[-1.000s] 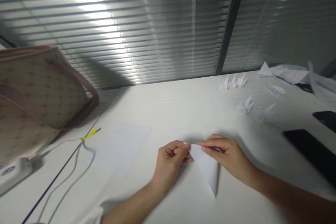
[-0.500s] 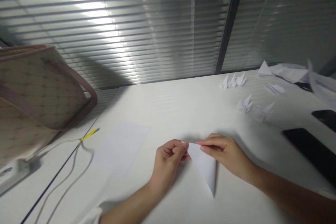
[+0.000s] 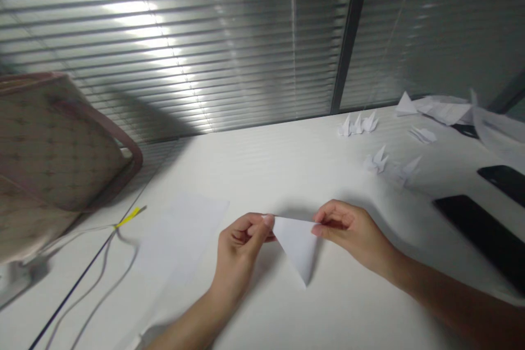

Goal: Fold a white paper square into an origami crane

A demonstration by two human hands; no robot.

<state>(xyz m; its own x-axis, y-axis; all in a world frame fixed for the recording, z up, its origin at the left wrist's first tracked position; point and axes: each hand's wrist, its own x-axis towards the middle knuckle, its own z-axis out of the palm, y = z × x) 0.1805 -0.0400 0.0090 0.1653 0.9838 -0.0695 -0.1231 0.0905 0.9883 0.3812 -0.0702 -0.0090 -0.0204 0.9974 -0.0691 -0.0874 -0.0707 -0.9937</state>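
White folded paper [image 3: 296, 246] forms a triangle between our forearms. Our left hand [image 3: 240, 246] and right hand [image 3: 350, 229] pinch its top corners between fingertips and thumbs.

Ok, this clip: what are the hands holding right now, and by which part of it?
The left hand and right hand pinch a folded white paper triangle between fingers and thumb, one at each end of its top edge; the lower tip is not held.
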